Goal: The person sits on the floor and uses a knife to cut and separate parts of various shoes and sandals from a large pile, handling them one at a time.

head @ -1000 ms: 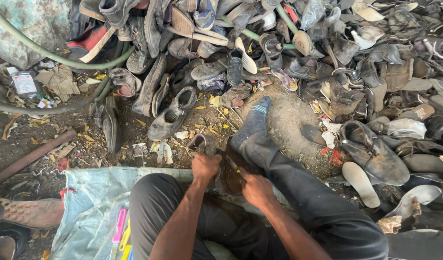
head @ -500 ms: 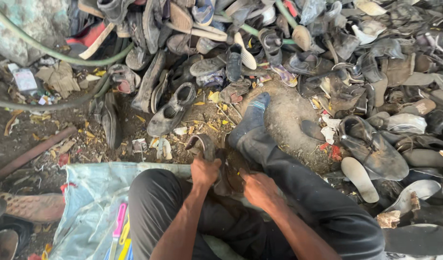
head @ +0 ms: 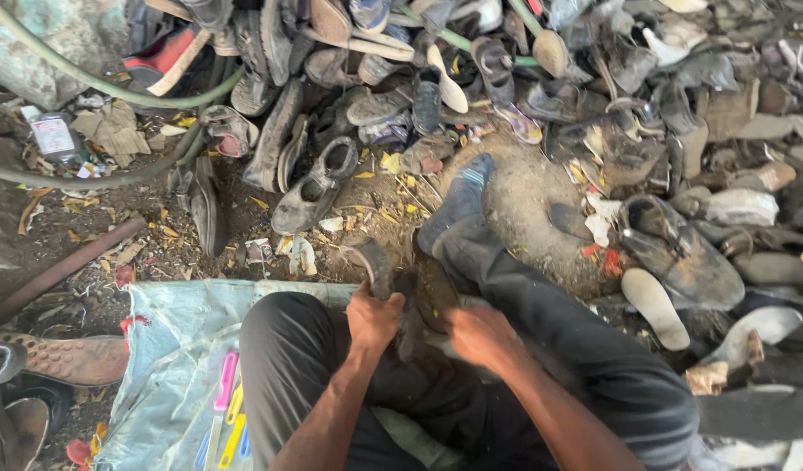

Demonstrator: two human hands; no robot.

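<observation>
Head view: the left hand (head: 373, 318) grips a worn dark shoe (head: 423, 292) between the knees, right hand (head: 480, 336) closed on its side; the sole seems mid-stripping; next calls for firm pulling.

- Ahead of the hands, a strip of littered dirt (head: 244, 218) lies open, broken only by a grey shoe (head: 314, 187) and scraps.
- Beyond it a dense shoe pile (head: 523, 61) blocks the whole top and right side.
- The outstretched leg (head: 506, 270) and a stone (head: 528, 205) bar the way right.
- To the left, a pipe (head: 66, 266) and two hoses (head: 88, 83) cross the ground.
- The blue sheet (head: 170, 349) beside the left knee offers room, except where plastic tools (head: 223, 410) lie.
</observation>
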